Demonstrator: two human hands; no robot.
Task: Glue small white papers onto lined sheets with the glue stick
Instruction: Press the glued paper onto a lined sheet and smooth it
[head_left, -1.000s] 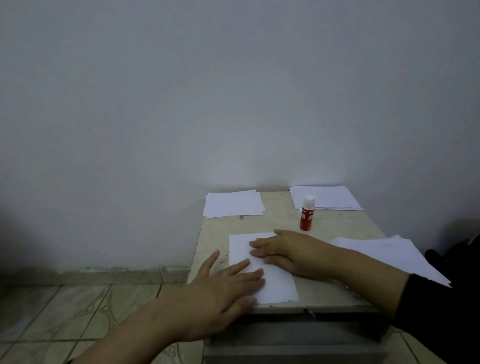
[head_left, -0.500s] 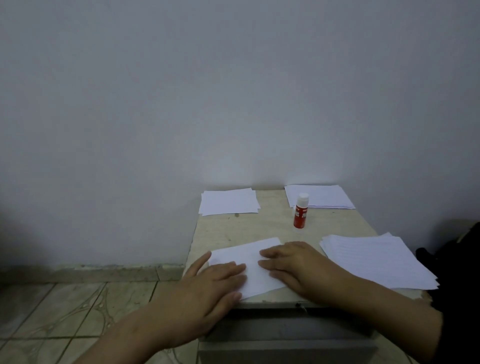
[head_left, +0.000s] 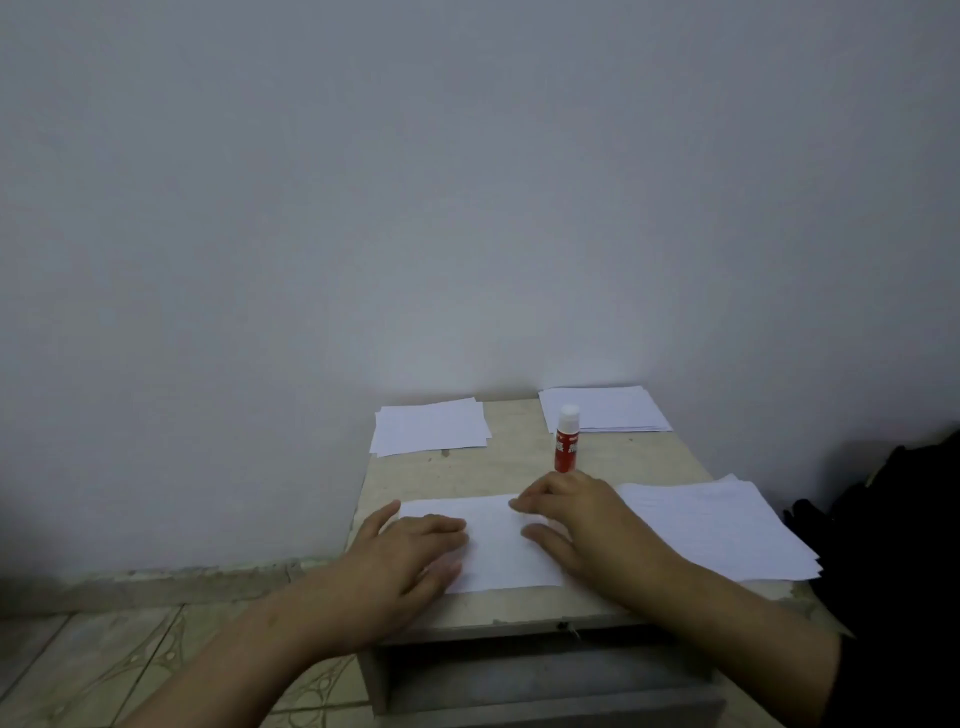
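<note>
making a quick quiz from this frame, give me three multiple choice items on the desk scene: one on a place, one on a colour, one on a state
1. Where does the glue stick stand?
A. on the floor
B. on the table, beyond the right hand
C. in the left hand

2. Its body colour?
A. red
B. green
C. black

3. How is its cap?
A. missing
B. lying beside it
C. on

Key: 1 B, it stands upright just past the right hand's knuckles; 2 A, red body under a white top; 3 C, the white cap sits on the tube.
</note>
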